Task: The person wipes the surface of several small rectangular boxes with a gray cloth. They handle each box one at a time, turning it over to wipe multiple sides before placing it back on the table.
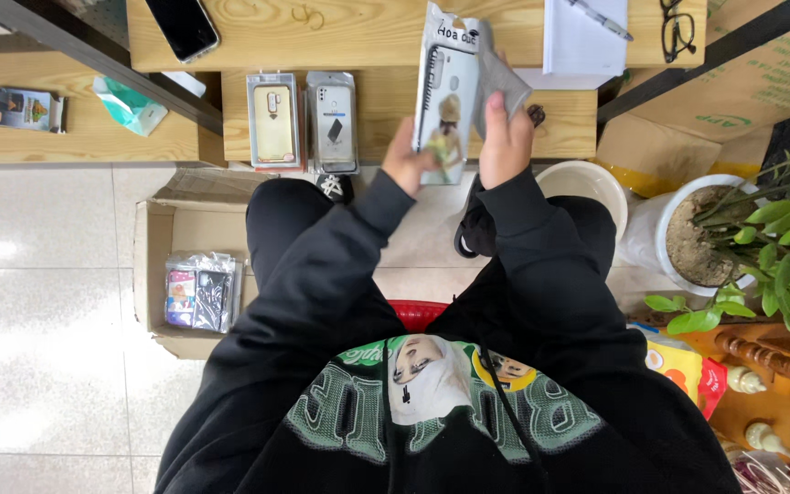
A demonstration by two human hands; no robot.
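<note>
Wooden shelves (93,137) run above a tiled floor (38,274) as we hold a packaged phone case (445,96) upright over our lap. Our left hand (406,163) clamps its lower edge; our right hand (503,142) pinches a grey sleeve (505,82) beside it. Two more cases (304,119) lie on the shelf, others in a cardboard box (153,238).

Small phone-accessory shop: packaged phone cases (304,121) laid out on wooden tabletop (395,110), more stock in cardboard box (153,265) on floor.
</note>
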